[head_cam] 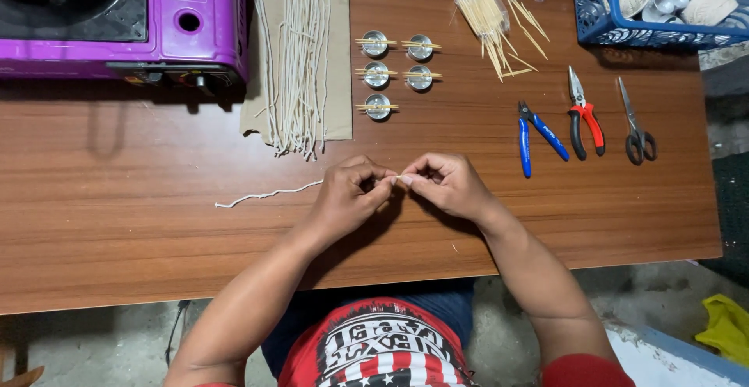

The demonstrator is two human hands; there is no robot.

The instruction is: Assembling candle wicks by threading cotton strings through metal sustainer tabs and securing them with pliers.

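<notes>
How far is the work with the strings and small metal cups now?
Five metal cups already stand with sticks laid across them. In hand: the left hand and right hand pinch one white string. Left: a bundle of strings on cardboard, and more cups in the blue basket.

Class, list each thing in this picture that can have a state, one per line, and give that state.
Left hand: pinching the white cord.
Right hand: pinching the cord's end.
White cord: trailing left along the table.
Small metal cups: each topped with sticks laid across.
Blue pliers: handles spread.
Red pliers: jaws closed.
Scissors: closed.
Cord bundle: laid straight.
</notes>
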